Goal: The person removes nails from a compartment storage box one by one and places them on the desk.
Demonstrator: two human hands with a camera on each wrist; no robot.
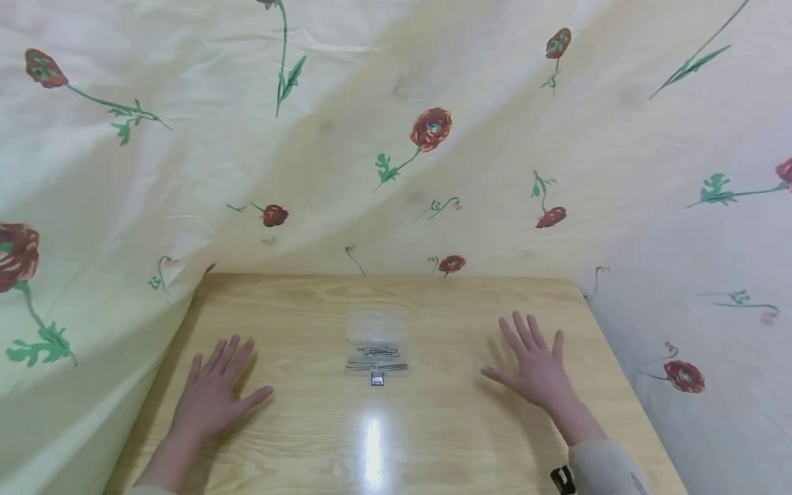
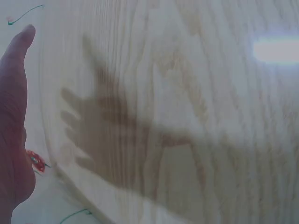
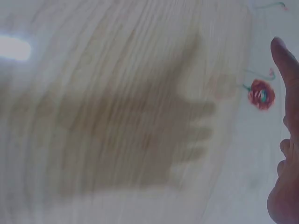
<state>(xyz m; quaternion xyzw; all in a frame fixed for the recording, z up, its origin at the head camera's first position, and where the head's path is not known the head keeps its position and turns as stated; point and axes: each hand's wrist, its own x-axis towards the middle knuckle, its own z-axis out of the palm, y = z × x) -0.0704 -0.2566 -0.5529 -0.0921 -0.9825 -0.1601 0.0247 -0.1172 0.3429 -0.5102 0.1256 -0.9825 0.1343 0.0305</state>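
A small clear plastic box with several thin metal pins or nails inside lies at the middle of the wooden table. A tiny dark metal piece sits just in front of it. My left hand hovers over the table left of the box, palm down, fingers spread and straight, holding nothing. My right hand is spread the same way to the right of the box. In the wrist views only a thumb edge and fingers show above each hand's shadow on the wood.
A pale yellow cloth with red flowers drapes behind and around the table, hanging past its left and right edges. A bright light reflection lies on the wood near the front.
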